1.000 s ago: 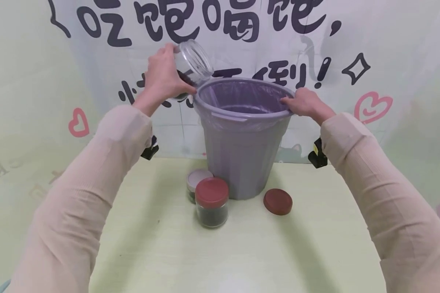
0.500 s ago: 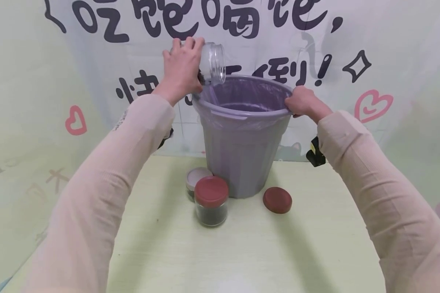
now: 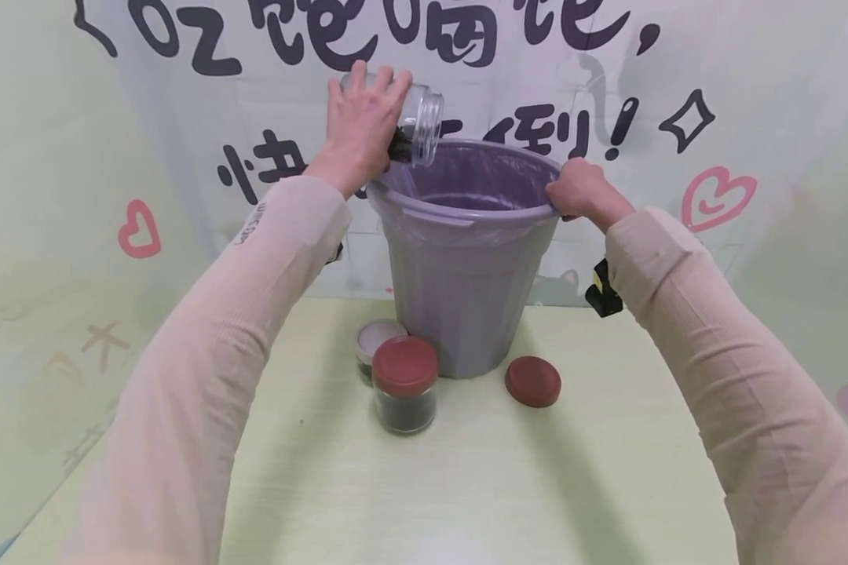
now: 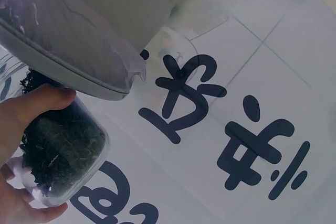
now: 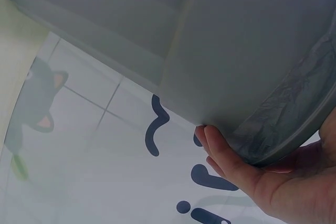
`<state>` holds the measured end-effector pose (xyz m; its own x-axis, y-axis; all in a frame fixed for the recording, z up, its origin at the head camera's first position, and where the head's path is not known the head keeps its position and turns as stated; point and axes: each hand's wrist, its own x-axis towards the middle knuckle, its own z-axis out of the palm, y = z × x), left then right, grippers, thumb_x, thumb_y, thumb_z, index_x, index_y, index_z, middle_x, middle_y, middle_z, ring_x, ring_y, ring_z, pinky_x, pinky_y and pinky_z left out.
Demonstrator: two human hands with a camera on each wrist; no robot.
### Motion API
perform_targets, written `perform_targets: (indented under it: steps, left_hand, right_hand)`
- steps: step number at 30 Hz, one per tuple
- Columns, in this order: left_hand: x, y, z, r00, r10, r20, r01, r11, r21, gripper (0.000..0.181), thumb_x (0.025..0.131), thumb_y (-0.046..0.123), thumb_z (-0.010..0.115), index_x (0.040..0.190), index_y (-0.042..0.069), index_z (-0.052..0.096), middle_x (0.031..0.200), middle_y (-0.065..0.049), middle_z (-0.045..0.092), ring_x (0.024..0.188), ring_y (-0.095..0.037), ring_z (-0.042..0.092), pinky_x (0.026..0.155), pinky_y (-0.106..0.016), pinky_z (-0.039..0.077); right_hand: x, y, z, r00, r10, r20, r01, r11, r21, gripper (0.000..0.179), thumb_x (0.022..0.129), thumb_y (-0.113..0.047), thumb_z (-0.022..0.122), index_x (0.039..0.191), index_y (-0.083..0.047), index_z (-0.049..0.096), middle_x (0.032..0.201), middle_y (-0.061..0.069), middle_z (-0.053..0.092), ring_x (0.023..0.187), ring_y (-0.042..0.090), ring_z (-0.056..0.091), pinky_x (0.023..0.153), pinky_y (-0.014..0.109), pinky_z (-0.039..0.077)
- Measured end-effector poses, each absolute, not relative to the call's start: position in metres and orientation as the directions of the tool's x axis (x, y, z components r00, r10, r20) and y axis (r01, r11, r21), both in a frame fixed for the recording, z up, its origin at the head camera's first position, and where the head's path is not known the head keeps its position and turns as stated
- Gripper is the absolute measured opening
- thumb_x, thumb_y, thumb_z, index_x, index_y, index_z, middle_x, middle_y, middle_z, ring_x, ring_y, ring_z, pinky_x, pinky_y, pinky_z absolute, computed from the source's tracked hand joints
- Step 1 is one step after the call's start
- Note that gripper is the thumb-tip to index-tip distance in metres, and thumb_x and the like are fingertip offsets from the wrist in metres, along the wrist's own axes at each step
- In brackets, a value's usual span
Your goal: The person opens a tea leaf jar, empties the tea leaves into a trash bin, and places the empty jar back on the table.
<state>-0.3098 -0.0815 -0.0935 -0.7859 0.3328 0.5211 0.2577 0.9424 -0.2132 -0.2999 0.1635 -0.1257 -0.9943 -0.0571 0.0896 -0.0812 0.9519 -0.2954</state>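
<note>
My left hand [image 3: 363, 118] grips a clear jar [image 3: 427, 129], tipped on its side with its uncovered mouth over the left rim of a grey-purple trash bin [image 3: 466, 290]. Dark, shredded dry leaves like loose tea [image 4: 65, 145] lie inside the jar in the left wrist view, with my thumb and fingers round its wall. My right hand [image 3: 583, 188] holds the bin's right rim; in the right wrist view its fingers [image 5: 226, 156] curl under the rim from outside. A thin plastic liner [image 4: 68, 30] hangs over the bin's edge.
On the pale table [image 3: 466, 471], a red-lidded jar [image 3: 405, 384] with dark contents stands before the bin. Behind it is a jar with a pale lid [image 3: 380, 337]. A loose red lid [image 3: 533, 381] lies to the bin's right. A printed cloth [image 3: 480, 102] hangs behind.
My left hand has moved right with the jar, tilting it further so its mouth now hangs over the bin's rim. My right hand stays on the rim.
</note>
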Motion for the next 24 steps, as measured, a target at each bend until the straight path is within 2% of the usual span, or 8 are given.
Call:
perform_targets:
  steps: [4, 7, 14, 18, 24]
  left_hand:
    - [-0.310, -0.081, -0.094, -0.770, 0.364, 0.523, 0.253, 0.928, -0.274, 0.078, 0.063, -0.005, 0.064, 0.130, 0.007, 0.028, 0.131, -0.017, 0.036, 0.121, -0.037, 0.028, 0.094, -0.053, 0.029]
    - [-0.310, -0.081, -0.095, -0.753, 0.392, 0.528, 0.253, 0.914, -0.317, 0.075, 0.063, -0.007, 0.061, 0.129, 0.007, 0.028, 0.131, -0.018, 0.035, 0.124, -0.038, 0.026, 0.096, -0.054, 0.028]
    - [-0.311, -0.079, -0.096, -0.701, 0.446, 0.555, 0.263, 0.887, -0.381, 0.064, 0.071, -0.011, 0.050, 0.129, 0.008, 0.031, 0.132, -0.017, 0.035, 0.127, -0.038, 0.023, 0.099, -0.055, 0.023]
    - [-0.312, -0.076, -0.094, -0.683, 0.469, 0.560, 0.262, 0.873, -0.412, 0.060, 0.074, -0.011, 0.049, 0.129, 0.008, 0.032, 0.133, -0.016, 0.034, 0.127, -0.037, 0.023, 0.100, -0.055, 0.022]
    - [-0.312, -0.071, -0.092, -0.669, 0.503, 0.547, 0.258, 0.847, -0.464, 0.063, 0.074, -0.012, 0.051, 0.130, 0.009, 0.032, 0.136, -0.016, 0.032, 0.128, -0.037, 0.022, 0.103, -0.055, 0.019]
  right_hand:
    - [-0.299, 0.163, -0.125, -0.994, -0.061, 0.092, -0.084, 0.955, -0.284, 0.019, 0.082, -0.007, 0.033, 0.065, -0.005, 0.043, 0.043, -0.006, 0.045, 0.031, 0.000, 0.044, 0.083, 0.036, 0.045]
    - [-0.299, 0.163, -0.125, -0.995, -0.056, 0.087, -0.079, 0.953, -0.293, 0.019, 0.082, -0.007, 0.034, 0.066, -0.004, 0.044, 0.043, -0.006, 0.045, 0.032, 0.002, 0.046, 0.080, 0.035, 0.046]
    - [-0.299, 0.163, -0.125, -0.995, -0.050, 0.085, -0.073, 0.952, -0.297, 0.018, 0.081, -0.007, 0.033, 0.067, -0.004, 0.043, 0.046, -0.004, 0.046, 0.033, 0.003, 0.049, 0.085, 0.036, 0.045]
    - [-0.299, 0.163, -0.125, -0.996, -0.049, 0.076, -0.070, 0.951, -0.300, 0.018, 0.082, -0.007, 0.033, 0.067, -0.005, 0.043, 0.047, -0.004, 0.047, 0.033, 0.002, 0.047, 0.081, 0.035, 0.047]
    - [-0.299, 0.163, -0.125, -0.996, -0.054, 0.077, -0.075, 0.955, -0.288, 0.019, 0.082, -0.007, 0.033, 0.067, -0.004, 0.044, 0.044, -0.005, 0.046, 0.033, 0.002, 0.048, 0.086, 0.036, 0.044]
